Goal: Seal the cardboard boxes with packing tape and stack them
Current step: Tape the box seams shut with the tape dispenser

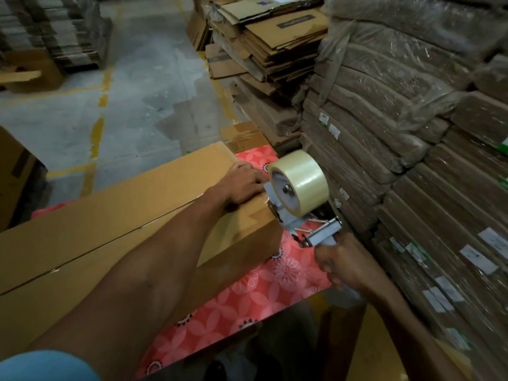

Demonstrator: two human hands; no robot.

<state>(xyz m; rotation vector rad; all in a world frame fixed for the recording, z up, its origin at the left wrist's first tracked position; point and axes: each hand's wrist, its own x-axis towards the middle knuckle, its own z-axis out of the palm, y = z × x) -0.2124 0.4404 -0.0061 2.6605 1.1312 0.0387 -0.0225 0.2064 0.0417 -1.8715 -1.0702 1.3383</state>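
My left hand [243, 182] lies flat and released on the box [110, 215] end, while my right hand [341, 264] grips the tape gun [298, 199] at its corner on the tabletop [261, 292].

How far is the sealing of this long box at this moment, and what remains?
Done: clear tape seems to lie along the top seam of the long box. In hand: the left hand presses the box end, while the right hand holds the tape dispenser at that end's edge. Left: finishing the end and stacking; no sealed stack shows.
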